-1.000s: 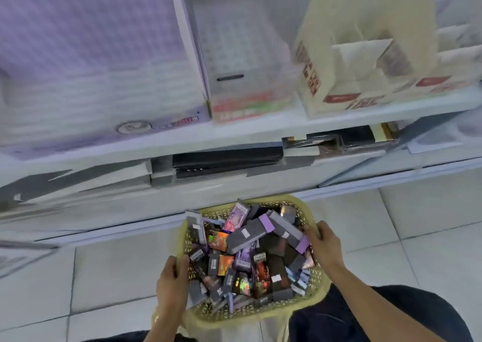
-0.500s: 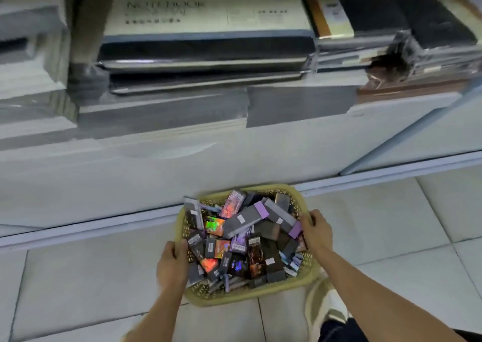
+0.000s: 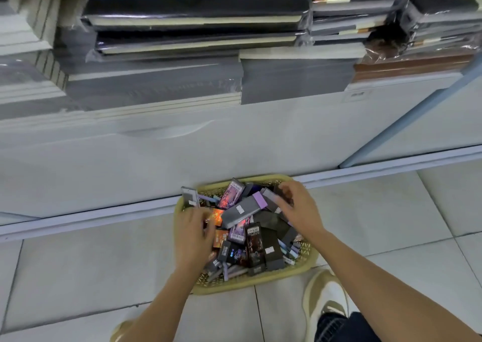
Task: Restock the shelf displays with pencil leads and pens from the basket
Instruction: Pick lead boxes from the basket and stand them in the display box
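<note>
Here, both hands worked inside a yellow woven plastic basket (image 3: 250, 282) set on the white tiled floor (image 3: 78, 263), its far rim against the foot of a white shelf unit (image 3: 130, 164) loaded with stacked shrink-wrapped notebooks (image 3: 195, 10). The basket was heaped with small dark stationery packs (image 3: 254, 245). On top lay a long grey cardboard box with a lilac end (image 3: 241, 211), between the two hands. Its long axis ran on a slant, from near left to far right, with the lilac end pointing away toward the shelf. The right hand (image 3: 300, 211) sat just beside that lilac end, fingers curled down over neighbouring grey boxes in the far right corner; whether it gripped one could not be told. The left hand (image 3: 194, 227), blurred, lay over the packs near the box's plain grey end, and its hold was likewise impossible to tell. The right hand looked the nearer to the box, and a lift would likely want fingers across its narrow width, not along its length.
</note>
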### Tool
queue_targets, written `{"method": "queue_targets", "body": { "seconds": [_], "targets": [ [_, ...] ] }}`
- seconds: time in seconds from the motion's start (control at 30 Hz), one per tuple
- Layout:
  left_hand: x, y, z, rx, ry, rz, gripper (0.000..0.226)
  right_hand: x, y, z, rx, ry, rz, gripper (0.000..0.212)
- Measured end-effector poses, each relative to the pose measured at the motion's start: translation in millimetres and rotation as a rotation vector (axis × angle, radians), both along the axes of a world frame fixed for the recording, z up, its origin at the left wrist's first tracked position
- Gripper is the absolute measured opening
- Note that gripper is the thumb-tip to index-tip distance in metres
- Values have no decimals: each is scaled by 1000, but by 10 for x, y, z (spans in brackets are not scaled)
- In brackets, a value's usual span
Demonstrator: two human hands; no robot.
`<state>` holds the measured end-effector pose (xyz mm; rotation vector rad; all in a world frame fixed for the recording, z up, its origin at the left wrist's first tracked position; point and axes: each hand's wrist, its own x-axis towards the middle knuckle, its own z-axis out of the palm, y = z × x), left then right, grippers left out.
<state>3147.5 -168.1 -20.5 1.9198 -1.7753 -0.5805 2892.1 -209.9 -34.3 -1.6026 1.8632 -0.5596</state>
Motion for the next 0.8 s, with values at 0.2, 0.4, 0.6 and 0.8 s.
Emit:
{"method": "queue_targets", "body": {
  "seconds": [0.2, 0.4, 0.6, 0.8],
  "targets": [
    [-381, -205, -155, 163, -90, -342, 42, 217, 164, -200, 69, 279, 112, 60],
    [-460, -281, -279, 326, -173, -256, 50, 69, 46, -156, 190, 177, 76, 12],
    [-350, -312, -163, 438, 140, -119, 18, 14, -99, 130, 74, -154, -121, 15],
    [-337, -204, 33, 634, 965, 154, 42, 382, -44, 385, 313, -680, -3, 30]
  ]
}}
